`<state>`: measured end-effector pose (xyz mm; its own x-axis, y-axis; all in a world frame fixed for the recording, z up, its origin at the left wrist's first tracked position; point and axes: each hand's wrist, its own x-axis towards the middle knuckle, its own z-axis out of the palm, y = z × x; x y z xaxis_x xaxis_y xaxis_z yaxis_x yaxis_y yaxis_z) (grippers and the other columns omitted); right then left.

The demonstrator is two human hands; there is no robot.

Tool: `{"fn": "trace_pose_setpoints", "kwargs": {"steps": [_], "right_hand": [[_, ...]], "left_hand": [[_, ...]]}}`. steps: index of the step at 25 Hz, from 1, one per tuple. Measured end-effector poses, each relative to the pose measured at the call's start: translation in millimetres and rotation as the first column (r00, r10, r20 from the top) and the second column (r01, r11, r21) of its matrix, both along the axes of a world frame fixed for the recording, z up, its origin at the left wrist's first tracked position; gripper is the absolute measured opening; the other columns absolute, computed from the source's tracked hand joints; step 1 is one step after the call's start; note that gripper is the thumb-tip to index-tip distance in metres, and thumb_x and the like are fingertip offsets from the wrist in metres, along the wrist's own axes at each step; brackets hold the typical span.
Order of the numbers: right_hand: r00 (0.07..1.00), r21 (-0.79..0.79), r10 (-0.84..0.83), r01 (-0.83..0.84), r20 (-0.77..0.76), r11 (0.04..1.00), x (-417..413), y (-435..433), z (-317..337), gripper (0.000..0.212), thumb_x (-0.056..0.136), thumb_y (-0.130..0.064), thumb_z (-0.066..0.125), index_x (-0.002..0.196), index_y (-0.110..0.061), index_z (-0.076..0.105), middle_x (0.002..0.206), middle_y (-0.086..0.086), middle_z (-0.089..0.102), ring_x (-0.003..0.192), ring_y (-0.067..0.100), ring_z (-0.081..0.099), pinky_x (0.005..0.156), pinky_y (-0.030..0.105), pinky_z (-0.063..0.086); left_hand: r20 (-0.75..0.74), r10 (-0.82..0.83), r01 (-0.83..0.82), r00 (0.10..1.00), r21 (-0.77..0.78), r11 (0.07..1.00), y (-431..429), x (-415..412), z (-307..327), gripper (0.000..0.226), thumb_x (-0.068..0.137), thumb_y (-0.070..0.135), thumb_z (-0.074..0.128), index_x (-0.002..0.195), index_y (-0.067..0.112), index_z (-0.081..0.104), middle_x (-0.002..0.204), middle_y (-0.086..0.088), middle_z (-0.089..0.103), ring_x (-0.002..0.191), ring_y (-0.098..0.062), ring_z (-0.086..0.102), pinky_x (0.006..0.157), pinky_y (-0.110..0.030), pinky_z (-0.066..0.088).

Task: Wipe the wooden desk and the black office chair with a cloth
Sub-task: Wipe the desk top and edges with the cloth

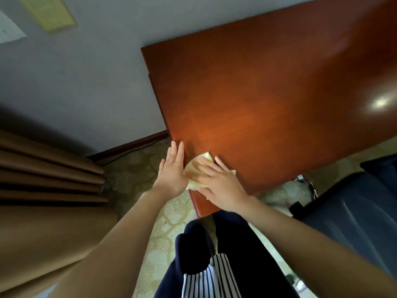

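Closest in are the person's dark trousers and a striped garment, with both bare forearms reaching forward over the patterned carpet [167, 222]. The right hand [219, 183] lies palm down on a pale yellow cloth [205, 157], its fingers spread wide and nearly straight, pressing the cloth flat onto the table [268, 93]; the fingertips are blurred. The left hand [171, 168] is open too, its fingers straight and close together, pointing away from the person along the table's left edge. It sits just beside the cloth, and whether it touches the cloth cannot be told. The cloth lies on the near left corner of the table, mostly hidden under the right hand. One corner shows beyond the fingertips on the far side, another pokes out to the right, and a strip shows by the thumb at the table's left edge. What is visible suggests its long axis runs slantwise from near left to far right, though the hand covers too much to be sure. To the right stands the black office chair [354, 211], well apart from both hands. A brown curtain [43, 190] hangs at the left, and farther off a grey wall [86, 72] carries a yellow sheet [46, 11] and a white sheet [8, 29].
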<state>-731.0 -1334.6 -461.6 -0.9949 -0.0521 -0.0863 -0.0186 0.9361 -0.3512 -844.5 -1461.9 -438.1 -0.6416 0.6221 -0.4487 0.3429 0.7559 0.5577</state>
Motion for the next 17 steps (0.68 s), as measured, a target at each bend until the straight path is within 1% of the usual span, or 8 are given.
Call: {"fn": "trace_pose_setpoints", "kwargs": {"steps": [3, 5, 8, 10, 11, 14, 17], "right_hand": [[0.998, 0.014, -0.044, 0.044, -0.045, 0.999, 40.6, -8.8, -0.5, 0.043, 0.09, -0.028, 0.059, 0.133, -0.027, 0.052, 0.146, -0.002, 0.042, 0.14, 0.019, 0.031, 0.117, 0.042, 0.014], [0.996, 0.029, -0.068, 0.07, -0.05, 0.997, 62.8, -3.7, -2.3, 0.042, 0.091, -0.03, 0.057, 0.133, -0.027, 0.052, 0.146, -0.003, 0.042, 0.139, 0.018, 0.032, 0.116, 0.041, 0.019], [0.991, 0.048, -0.131, 0.131, -0.003, 0.99, 93.6, 19.1, -3.3, 0.041, 0.098, -0.035, 0.043, 0.139, -0.029, 0.045, 0.151, -0.007, 0.033, 0.143, 0.013, 0.022, 0.118, 0.039, 0.013], [0.976, 0.059, -0.215, 0.213, 0.028, 0.975, 110.7, 43.5, -2.6, 0.043, 0.1, -0.037, 0.037, 0.143, -0.033, 0.038, 0.153, -0.011, 0.024, 0.144, 0.009, 0.013, 0.118, 0.036, 0.007], [0.963, 0.057, -0.269, 0.267, 0.031, 0.962, 118.8, 58.8, -1.5, 0.043, 0.1, -0.036, 0.038, 0.143, -0.035, 0.036, 0.153, -0.013, 0.022, 0.144, 0.007, 0.012, 0.119, 0.035, 0.004], [0.916, 0.051, -0.4, 0.398, 0.039, 0.916, 134.2, 109.1, 7.0, 0.044, 0.099, -0.034, 0.042, 0.142, -0.037, 0.036, 0.152, -0.011, 0.027, 0.143, 0.008, 0.017, 0.118, 0.031, 0.0], [0.886, 0.075, -0.453, 0.448, 0.096, 0.891, 143.0, 160.3, 12.9, 0.045, 0.1, -0.032, 0.039, 0.144, -0.036, 0.03, 0.155, -0.009, 0.022, 0.144, 0.008, 0.013, 0.117, 0.033, -0.001]], "left_hand": [[-0.06, -0.104, 0.104, 0.993, -0.001, 0.995, 10.6, 10.1, 4.7, 0.089, 0.085, 0.003, 0.046, 0.15, 0.023, -0.011, 0.156, -0.001, -0.024, 0.143, -0.014, -0.021, 0.115, -0.037, -0.008], [-0.091, -0.191, 0.192, 0.977, 0.001, 0.981, 20.8, 19.7, 8.0, 0.087, 0.086, 0.008, 0.046, 0.151, 0.023, -0.01, 0.156, 0.0, -0.025, 0.142, -0.014, -0.023, 0.115, -0.036, -0.01], [-0.115, -0.318, 0.317, 0.941, -0.027, 0.948, 37.2, 41.0, 11.0, 0.082, 0.092, 0.018, 0.048, 0.151, 0.021, -0.009, 0.155, 0.0, -0.027, 0.142, -0.015, -0.025, 0.114, -0.036, -0.012], [-0.144, -0.376, 0.366, 0.915, -0.095, 0.926, 47.4, 56.0, 10.9, 0.076, 0.096, 0.027, 0.044, 0.151, 0.021, -0.009, 0.155, -0.001, -0.027, 0.142, -0.016, -0.025, 0.114, -0.039, -0.013], [-0.173, -0.399, 0.376, 0.9, -0.15, 0.914, 52.9, 63.4, 10.5, 0.073, 0.098, 0.03, 0.04, 0.151, 0.021, -0.009, 0.155, -0.002, -0.027, 0.142, -0.017, -0.025, 0.113, -0.042, -0.015], [-0.253, -0.417, 0.339, 0.873, -0.3, 0.892, 67.7, 80.1, 10.2, 0.065, 0.101, 0.037, 0.029, 0.151, 0.021, -0.01, 0.156, -0.006, -0.024, 0.143, -0.022, -0.024, 0.111, -0.049, -0.016], [-0.276, -0.45, 0.34, 0.849, -0.366, 0.866, 83.5, 99.5, 8.7, 0.061, 0.102, 0.039, 0.022, 0.15, 0.021, -0.011, 0.156, -0.006, -0.024, 0.143, -0.024, -0.024, 0.111, -0.055, -0.013]]}}
